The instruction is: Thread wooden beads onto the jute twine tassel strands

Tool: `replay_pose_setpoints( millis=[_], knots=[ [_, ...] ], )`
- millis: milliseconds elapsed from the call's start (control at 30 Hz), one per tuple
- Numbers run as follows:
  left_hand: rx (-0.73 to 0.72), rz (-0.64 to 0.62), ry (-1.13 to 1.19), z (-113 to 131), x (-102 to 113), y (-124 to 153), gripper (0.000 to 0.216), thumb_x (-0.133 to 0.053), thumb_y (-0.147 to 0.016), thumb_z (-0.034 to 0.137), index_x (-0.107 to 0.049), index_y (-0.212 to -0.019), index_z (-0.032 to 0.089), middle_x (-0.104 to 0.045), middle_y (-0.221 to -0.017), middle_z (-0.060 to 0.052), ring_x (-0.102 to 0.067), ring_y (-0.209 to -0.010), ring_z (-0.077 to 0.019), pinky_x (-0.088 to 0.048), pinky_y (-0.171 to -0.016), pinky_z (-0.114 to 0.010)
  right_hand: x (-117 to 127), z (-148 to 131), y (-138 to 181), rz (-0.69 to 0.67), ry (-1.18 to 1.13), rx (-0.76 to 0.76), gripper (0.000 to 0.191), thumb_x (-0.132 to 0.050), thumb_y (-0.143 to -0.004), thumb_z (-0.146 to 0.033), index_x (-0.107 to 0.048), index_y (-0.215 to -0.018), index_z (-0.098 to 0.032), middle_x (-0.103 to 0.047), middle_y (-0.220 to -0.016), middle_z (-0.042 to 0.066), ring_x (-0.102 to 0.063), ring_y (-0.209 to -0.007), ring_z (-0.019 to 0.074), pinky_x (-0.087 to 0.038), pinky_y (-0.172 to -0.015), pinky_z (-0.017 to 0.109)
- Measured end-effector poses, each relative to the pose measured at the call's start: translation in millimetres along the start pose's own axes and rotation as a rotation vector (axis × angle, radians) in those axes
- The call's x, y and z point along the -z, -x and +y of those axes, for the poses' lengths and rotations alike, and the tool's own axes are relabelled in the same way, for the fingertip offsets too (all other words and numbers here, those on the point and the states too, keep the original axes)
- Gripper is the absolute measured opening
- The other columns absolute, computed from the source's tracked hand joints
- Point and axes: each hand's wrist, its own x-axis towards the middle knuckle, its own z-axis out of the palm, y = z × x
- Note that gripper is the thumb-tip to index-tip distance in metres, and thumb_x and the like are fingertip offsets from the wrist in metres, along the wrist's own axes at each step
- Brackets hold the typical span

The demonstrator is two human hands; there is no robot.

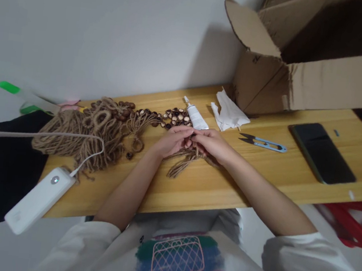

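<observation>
My left hand [174,141] and my right hand [212,143] meet over the middle of the table, fingers bent inward and fingertips together. Both are closed on a piece of brown jute cord [180,165], whose loose strands fan out on the wood below them. What lies right between the fingertips is hidden. Just beyond my hands are dark brown beads with pale faces [176,115] and a white glue tube [197,117]. To the left lies a big heap of knotted jute cords [97,132], looped at their ends.
Thread snips [267,144] with blue handles and a black phone [322,153] lie on the right. Behind them stand a crumpled white tissue [230,111] and an open cardboard box [263,82]. A white power bank [39,201] with its cable crosses the table's left front edge.
</observation>
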Motion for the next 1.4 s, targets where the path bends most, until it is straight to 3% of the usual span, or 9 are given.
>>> replay_pose_setpoints(
  millis=[767, 967, 1400],
  knots=[
    [-0.003, 0.014, -0.012, -2.5, 1.7, -0.5, 0.012, -0.072, -0.075, 0.022, -0.071, -0.075, 0.010, -0.060, -0.052, 0.000, -0.051, -0.044, -0.0051, -0.037, -0.046, -0.016, -0.5, 3.1, -2.8, -0.009, 0.001, 0.048, 0.023, -0.054, -0.071, -0.027, -0.063, -0.055, -0.013, -0.044, -0.034, -0.005, -0.029, -0.030, 0.0042, -0.019, -0.033, 0.018],
    [0.000, 0.024, -0.005, -2.2, 0.6, -0.7, 0.016, -0.076, -0.070, 0.024, -0.072, -0.075, 0.010, -0.060, -0.051, 0.000, -0.050, -0.043, -0.0048, -0.036, -0.044, -0.015, -2.3, -0.1, -2.2, 0.006, -0.002, 0.031, 0.023, -0.053, -0.071, -0.024, -0.063, -0.054, -0.012, -0.050, -0.038, -0.003, -0.030, -0.029, 0.0036, -0.019, -0.032, 0.018],
    [-0.018, -0.005, 0.021, -2.8, 0.7, -0.9, 0.020, -0.080, -0.065, 0.026, -0.072, -0.073, 0.010, -0.061, -0.051, 0.000, -0.051, -0.044, -0.0050, -0.036, -0.045, -0.016, -1.2, 0.1, -2.3, 0.011, -0.001, 0.016, 0.023, -0.052, -0.073, -0.019, -0.064, -0.055, -0.012, -0.047, -0.035, -0.004, -0.030, -0.028, 0.0030, -0.020, -0.031, 0.016]
  ],
)
